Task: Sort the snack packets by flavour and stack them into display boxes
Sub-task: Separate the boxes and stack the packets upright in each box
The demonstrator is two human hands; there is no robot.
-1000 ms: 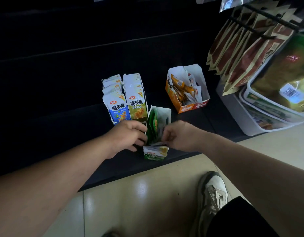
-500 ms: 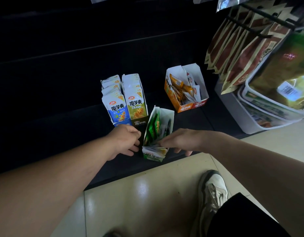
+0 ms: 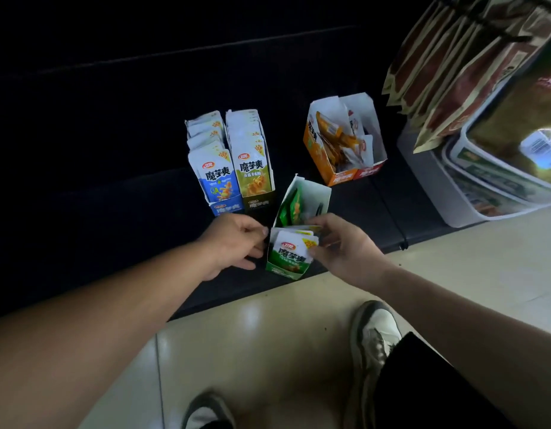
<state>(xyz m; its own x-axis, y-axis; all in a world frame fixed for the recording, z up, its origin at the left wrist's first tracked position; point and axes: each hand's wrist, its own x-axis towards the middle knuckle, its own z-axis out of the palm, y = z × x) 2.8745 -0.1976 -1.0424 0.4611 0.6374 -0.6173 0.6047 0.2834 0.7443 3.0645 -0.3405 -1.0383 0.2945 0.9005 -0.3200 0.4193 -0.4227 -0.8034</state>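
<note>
A green display box (image 3: 314, 193) lies on the dark shelf, its open end towards me. My left hand (image 3: 237, 239) grips its near left corner. My right hand (image 3: 339, 243) holds a small stack of green-and-white snack packets (image 3: 294, 249) upright at the box's front end. More green packets (image 3: 294, 205) lie loosely deeper inside. Behind stand a blue box (image 3: 226, 209) and an olive box (image 3: 258, 204), both packed with upright packets. An orange box (image 3: 342, 176) further right holds loose orange packets.
White tubs with large packaged goods (image 3: 490, 193) stand at the right end of the shelf, and brown snack bags (image 3: 447, 66) hang on pegs above them. The shelf edge (image 3: 237, 292) meets a pale tiled floor, where my shoes (image 3: 373, 339) stand.
My right hand has brought a stack of green packets upright at the front of the green box. My left hand stays at the box's left corner.
</note>
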